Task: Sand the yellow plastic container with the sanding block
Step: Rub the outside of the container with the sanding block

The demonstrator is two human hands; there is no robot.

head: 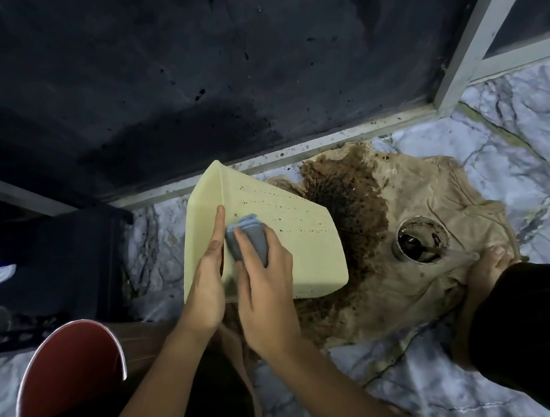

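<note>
Gripping sanding block [250,236]: right hand [265,296] | left hand [209,276] pressing straight-fingered on yellow container [297,245]

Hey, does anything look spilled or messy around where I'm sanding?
Yes. A big dark brown stain has soaked the cloth beside the container, which carries rows of dark specks. The cup of dark liquid stands upright.

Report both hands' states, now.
Left hand: on the container, index finger straight; other fingers hidden, so it cannot be told.
Right hand: closed on the sanding block, pressing it to the container.
</note>
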